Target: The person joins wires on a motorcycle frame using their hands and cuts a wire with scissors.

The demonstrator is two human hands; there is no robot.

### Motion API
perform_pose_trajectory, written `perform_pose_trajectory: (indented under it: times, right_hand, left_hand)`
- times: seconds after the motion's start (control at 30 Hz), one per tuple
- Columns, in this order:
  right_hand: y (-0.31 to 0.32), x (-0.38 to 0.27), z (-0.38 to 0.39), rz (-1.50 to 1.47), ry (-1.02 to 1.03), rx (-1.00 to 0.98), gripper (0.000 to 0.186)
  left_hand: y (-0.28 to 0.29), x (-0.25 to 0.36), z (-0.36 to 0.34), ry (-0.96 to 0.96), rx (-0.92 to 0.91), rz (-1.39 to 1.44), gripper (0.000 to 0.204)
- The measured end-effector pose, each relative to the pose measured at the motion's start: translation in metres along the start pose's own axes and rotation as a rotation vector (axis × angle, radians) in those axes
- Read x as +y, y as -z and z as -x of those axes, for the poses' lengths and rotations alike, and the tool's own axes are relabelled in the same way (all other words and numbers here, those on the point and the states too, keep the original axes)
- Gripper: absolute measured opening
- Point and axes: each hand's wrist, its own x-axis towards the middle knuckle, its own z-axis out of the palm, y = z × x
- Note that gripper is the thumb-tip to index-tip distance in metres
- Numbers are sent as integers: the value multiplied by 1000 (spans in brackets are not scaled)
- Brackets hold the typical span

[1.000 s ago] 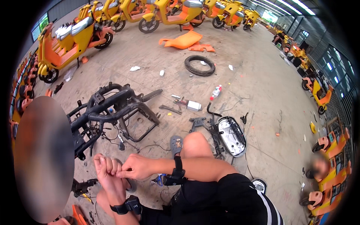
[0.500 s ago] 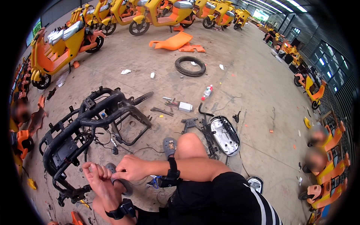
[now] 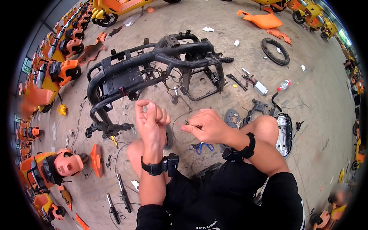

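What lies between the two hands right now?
In the head view a thin wire spans the gap, pinched by the right hand and running toward the raised left hand. Behind it lies bare concrete floor.

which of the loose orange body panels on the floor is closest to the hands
The upright orange panel left of the person's knee, near the left hand. The big orange panel by the loose tyre and the rusty-orange one beside the black frame lie much farther off.
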Motion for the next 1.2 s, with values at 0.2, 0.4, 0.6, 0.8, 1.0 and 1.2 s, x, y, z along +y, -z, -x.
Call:
perform_pose_trajectory:
  times: [0.2,0.4,0.6,0.8,1.0,1.2]
  right_hand:
    - [7,7,3,101,138,67,47]
    - [13,10,7,107,190,69,44]
    - [13,16,12,21,121,90,24]
    - [14,-4,1,-262,-66,126,33]
    - [-1,-9,-7,-371,-107,94,55]
    - [-7,-9,-13,-395,-166,92,56]
  left_hand:
    - [1,-1,-5,-22,41,5,9]
    - [13,5,-9,-68,5,47,6]
    - [18,10,-14,-115,-41,90,4]
    - [6,5,-7,-85,-40,84,8]
    - [-9,-3,-6,-52,-94,72,9]
    - [-17,-8,-3,-38,-108,79,7]
